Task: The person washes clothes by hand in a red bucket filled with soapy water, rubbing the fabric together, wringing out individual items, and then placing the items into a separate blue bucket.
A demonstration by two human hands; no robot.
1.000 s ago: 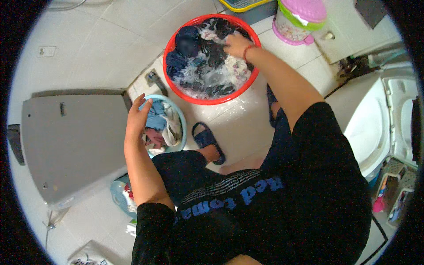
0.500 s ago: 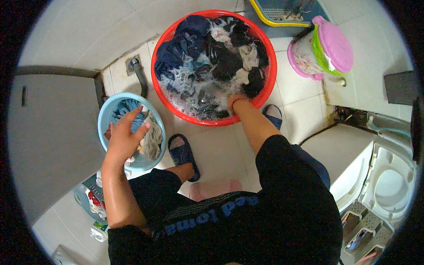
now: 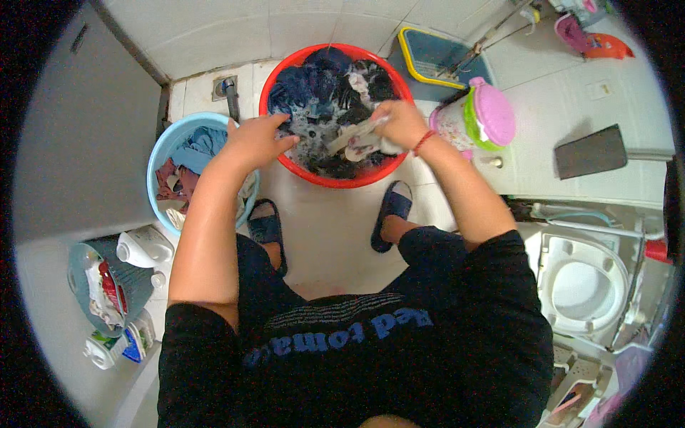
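Observation:
A red basin (image 3: pixel 344 183) on the floor ahead of me holds dark wet clothes (image 3: pixel 325 75) in foamy water. My right hand (image 3: pixel 401 123) is closed on a pale, light-coloured garment (image 3: pixel 362 146), raised partly out of the suds at the basin's right side. What kind of garment it is, I cannot make out. My left hand (image 3: pixel 258 141) has its fingers apart and holds nothing, by the basin's left rim. Left of it stands a light blue basin (image 3: pixel 153 175) with blue, reddish-brown and pale clothes, partly hidden by my left forearm.
A pink-lidded bucket (image 3: pixel 491 118) and a blue-grey tub with a yellow rim (image 3: pixel 408 53) stand at the right back. A toilet (image 3: pixel 581 289) is on the right. Lower left are a waste bin (image 3: pixel 135 267) and white bottles (image 3: pixel 146 246). A floor drain hose (image 3: pixel 231 96) stands between basin and wall.
My right hand has come up out of the water with the pale garment. My left hand has moved from over the blue basin toward the red one. The view has shifted.

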